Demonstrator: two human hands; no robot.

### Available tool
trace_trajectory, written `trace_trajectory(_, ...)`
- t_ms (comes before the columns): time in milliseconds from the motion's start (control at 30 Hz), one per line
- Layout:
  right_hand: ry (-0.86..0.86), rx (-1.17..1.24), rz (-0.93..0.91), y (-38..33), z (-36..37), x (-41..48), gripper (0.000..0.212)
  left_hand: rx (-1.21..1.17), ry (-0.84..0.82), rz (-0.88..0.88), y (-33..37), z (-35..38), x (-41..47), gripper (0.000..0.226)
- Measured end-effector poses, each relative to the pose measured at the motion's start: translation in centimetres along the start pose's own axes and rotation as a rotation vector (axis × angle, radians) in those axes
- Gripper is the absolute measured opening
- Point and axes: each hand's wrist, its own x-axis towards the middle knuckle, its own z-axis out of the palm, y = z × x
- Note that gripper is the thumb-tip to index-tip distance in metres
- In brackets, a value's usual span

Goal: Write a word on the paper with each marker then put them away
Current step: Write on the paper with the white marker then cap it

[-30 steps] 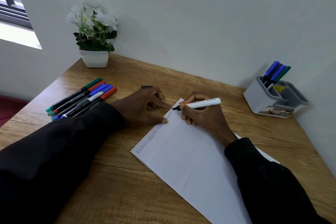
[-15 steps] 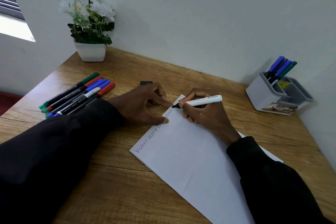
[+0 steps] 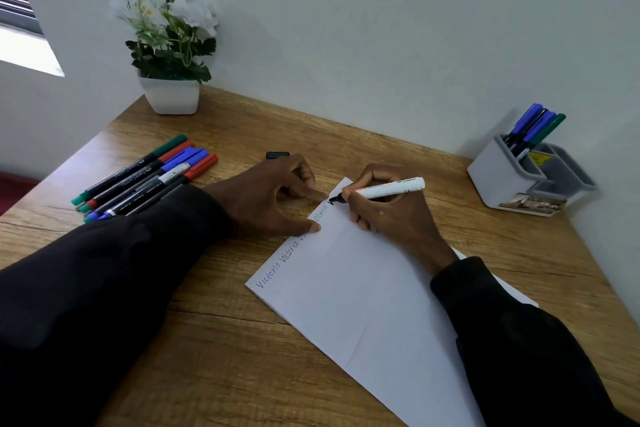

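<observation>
Operator: Desk (image 3: 242, 340) is fine, it is flat wood. My big worry is the paper (image 3: 363, 305). It lies loose and crooked there, and it could slide while I write.

Helper: What holds it down?

Operator: Just my left hand (image 3: 270, 198), at the paper's left edge. The thumb and first finger are spread wide and press their tips on the sheet. It grips nothing. If it lifts, the sheet may slip and the letters go wobbly.

Helper: And the holder (image 3: 512, 180)?

Operator: That is well off to the right of the paper, with a few markers in it. No risk there. The row of markers (image 3: 145, 180) left of the paper lies right by my left sleeve. One nudge and they may roll.

Helper: Your right hand (image 3: 391, 218)?

Operator: It rests on the paper near the far corner, with its fingers curled tight round the white marker (image 3: 388, 188). The tip is down on the sheet. There is little room before the corner, so the word may run onto the wood. The ink looks thick and black, and my hand could smear it.

Helper: Anything smaller?

Operator: A little black cap (image 3: 277, 155), I think, just past my left hand, off the paper. If it gets lost, the marker dries out.
</observation>
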Motion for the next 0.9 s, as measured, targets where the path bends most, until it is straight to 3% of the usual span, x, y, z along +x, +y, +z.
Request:
trace_trajectory(400,0.033,-0.025,0.015,0.3,0.1,0.2,0.016,0.000,-0.025,-0.017,0.0,-0.1,-0.1,0.036)
trace_trajectory(567,0.039,-0.023,0.026,0.3,-0.1,0.2,0.027,0.009,-0.006,0.017,-0.4,0.0,-0.1,0.035)
trace_trajectory(900,0.051,-0.002,0.036,0.5,-0.1,0.2,0.017,0.006,0.006,0.040,-0.8,0.1,0.1,0.035)
